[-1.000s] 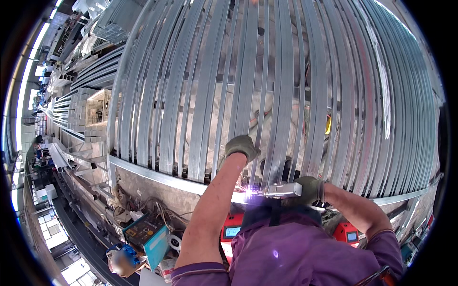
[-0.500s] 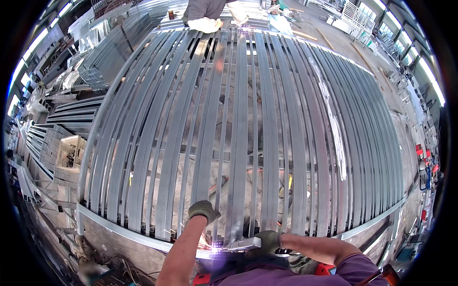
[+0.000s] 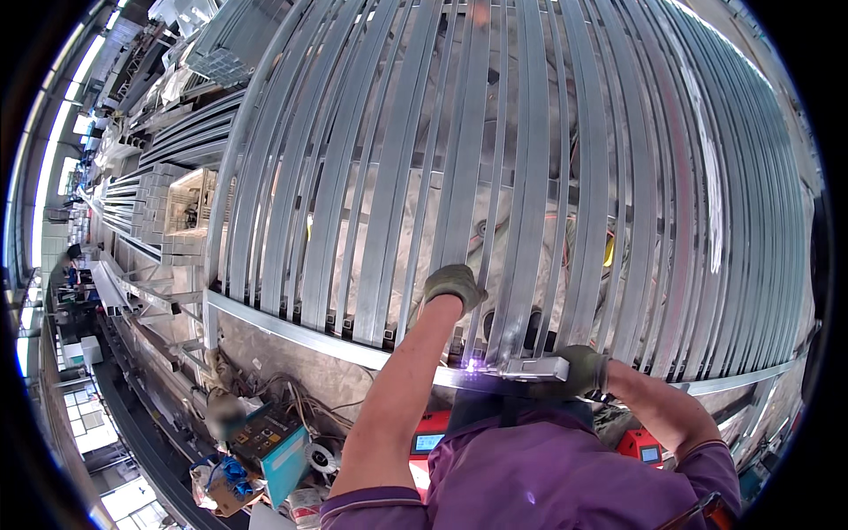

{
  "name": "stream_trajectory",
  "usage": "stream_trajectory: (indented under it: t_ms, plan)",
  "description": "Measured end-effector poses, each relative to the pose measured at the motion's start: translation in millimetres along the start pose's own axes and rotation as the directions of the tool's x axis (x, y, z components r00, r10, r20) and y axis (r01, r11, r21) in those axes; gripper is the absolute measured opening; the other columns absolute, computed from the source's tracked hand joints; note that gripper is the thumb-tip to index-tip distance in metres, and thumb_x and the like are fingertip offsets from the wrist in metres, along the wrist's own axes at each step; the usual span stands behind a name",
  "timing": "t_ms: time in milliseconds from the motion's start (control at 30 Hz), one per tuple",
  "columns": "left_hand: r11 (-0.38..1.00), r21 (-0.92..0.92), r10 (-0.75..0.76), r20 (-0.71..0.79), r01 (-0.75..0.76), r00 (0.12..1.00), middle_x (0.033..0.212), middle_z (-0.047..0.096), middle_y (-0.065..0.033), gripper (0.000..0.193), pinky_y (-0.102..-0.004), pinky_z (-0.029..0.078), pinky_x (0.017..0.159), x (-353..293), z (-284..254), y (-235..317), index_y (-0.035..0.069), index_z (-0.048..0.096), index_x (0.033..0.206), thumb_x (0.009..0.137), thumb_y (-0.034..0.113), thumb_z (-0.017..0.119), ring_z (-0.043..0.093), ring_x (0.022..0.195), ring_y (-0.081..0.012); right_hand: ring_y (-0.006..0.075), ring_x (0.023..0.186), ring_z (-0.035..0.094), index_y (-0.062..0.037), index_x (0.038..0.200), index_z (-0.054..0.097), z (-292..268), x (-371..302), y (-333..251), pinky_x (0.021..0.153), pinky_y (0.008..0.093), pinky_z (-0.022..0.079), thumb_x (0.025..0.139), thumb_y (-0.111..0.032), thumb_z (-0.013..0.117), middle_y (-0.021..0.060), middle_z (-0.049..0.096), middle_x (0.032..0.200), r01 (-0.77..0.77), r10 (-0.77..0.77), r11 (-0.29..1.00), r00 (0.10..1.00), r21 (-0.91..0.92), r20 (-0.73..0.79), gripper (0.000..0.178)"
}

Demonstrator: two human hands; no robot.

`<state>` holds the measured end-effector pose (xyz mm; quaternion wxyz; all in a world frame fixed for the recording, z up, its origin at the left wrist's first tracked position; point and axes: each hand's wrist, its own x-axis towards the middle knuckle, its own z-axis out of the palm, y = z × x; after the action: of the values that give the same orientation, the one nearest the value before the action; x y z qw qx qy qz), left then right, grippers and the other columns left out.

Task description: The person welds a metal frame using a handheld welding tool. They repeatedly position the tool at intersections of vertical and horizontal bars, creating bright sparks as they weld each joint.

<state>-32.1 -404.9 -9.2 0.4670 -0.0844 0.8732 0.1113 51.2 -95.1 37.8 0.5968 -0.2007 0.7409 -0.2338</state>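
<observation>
A wide rack of grey metal bars (image 3: pixel 385 238) runs away from me, joined along the near side by a front rail (image 3: pixel 291 329). My left hand (image 3: pixel 452 286), in a dark green glove, closes over a bar a little behind the rail. In my gloved right hand (image 3: pixel 583 369) is a silver, box-shaped handheld welding gun (image 3: pixel 537 368), its nose pointing left along the rail. Bright violet light flares at the weld spot (image 3: pixel 473 364), where the gun's tip meets the bar ends. The glove's finger positions are partly hidden behind the gun.
Below the rail are a red machine with a screen (image 3: pixel 430 442) and another red machine (image 3: pixel 639 447). Cables (image 3: pixel 296 397) lie on the floor at left, near a teal-sided box (image 3: pixel 283 464). Beyond the rack's left side stand a crate (image 3: pixel 187 205) and stacked metal tubes (image 3: pixel 231 46).
The view has tilted downward and shifted left, so the other person at the far end is out of sight. My hands stay near the same bars; the sparks look smaller.
</observation>
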Motion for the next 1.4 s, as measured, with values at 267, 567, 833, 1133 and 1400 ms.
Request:
stream_trajectory:
  t_ms: [267,567,833,1133,1400]
  plan:
    - [0.998,0.039,0.057,-0.054,-0.055,0.997,0.134,0.079,-0.0172,0.065,-0.0475,0.06,0.107,6,13,-7,0.005,0.079,0.132,0.103,0.063,0.069,0.075,0.127,-0.033,0.0374,0.103,0.081,-0.0209,0.127,0.082,6,-24,9,0.094,0.0434,0.063,0.085,-0.072,0.084,0.0158,0.084,0.111,0.069,-0.065,0.997,0.991,0.031,-0.113,0.067]
    - [0.993,0.098,-0.069,0.003,0.069,0.998,0.144,0.075,-0.0146,0.071,-0.0465,0.056,0.113,-20,-28,-57,0.009,0.071,0.145,0.108,0.069,0.057,0.071,0.135,-0.0292,0.037,0.101,0.082,-0.0187,0.126,0.082,10,-15,10,0.089,0.0437,0.064,0.088,-0.068,0.084,0.0166,0.084,0.106,0.161,-0.156,0.987,0.966,0.008,-0.207,0.063]
    - [0.993,0.105,-0.054,-0.057,0.06,0.997,0.141,0.077,-0.012,0.076,-0.0459,0.059,0.11,-1,-14,-58,0.009,0.074,0.141,0.102,0.073,0.064,0.072,0.134,-0.0289,0.0359,0.095,0.082,-0.0142,0.125,0.082,2,-3,-2,0.087,0.0434,0.063,0.089,-0.067,0.084,0.0161,0.083,0.1,0.18,-0.154,0.976,0.968,0.125,-0.197,0.064]
    - [0.986,0.06,-0.158,0.016,0.157,0.987,0.143,0.076,-0.0105,0.085,-0.0452,0.059,0.11,-9,-27,-52,0.01,0.072,0.143,0.095,0.08,0.069,0.071,0.136,-0.0266,0.0303,0.086,0.082,-0.0132,0.121,0.082,-6,-8,-5,0.08,0.0418,0.063,0.09,-0.068,0.084,0.0137,0.082,0.09,0.167,-0.133,0.973,0.97,0.158,-0.204,0.063]
    - [0.988,0.069,-0.137,0.01,0.136,0.991,0.149,0.072,-0.0119,0.095,-0.0438,0.057,0.115,-4,-31,-55,0.007,0.068,0.148,0.09,0.081,0.075,0.068,0.141,-0.0282,0.0306,0.095,0.083,-0.0167,0.122,0.083,-16,10,-16,0.085,0.0417,0.064,0.092,-0.066,0.083,0.0143,0.084,0.098,0.25,-0.228,0.963,0.954,0.096,-0.193,0.058]
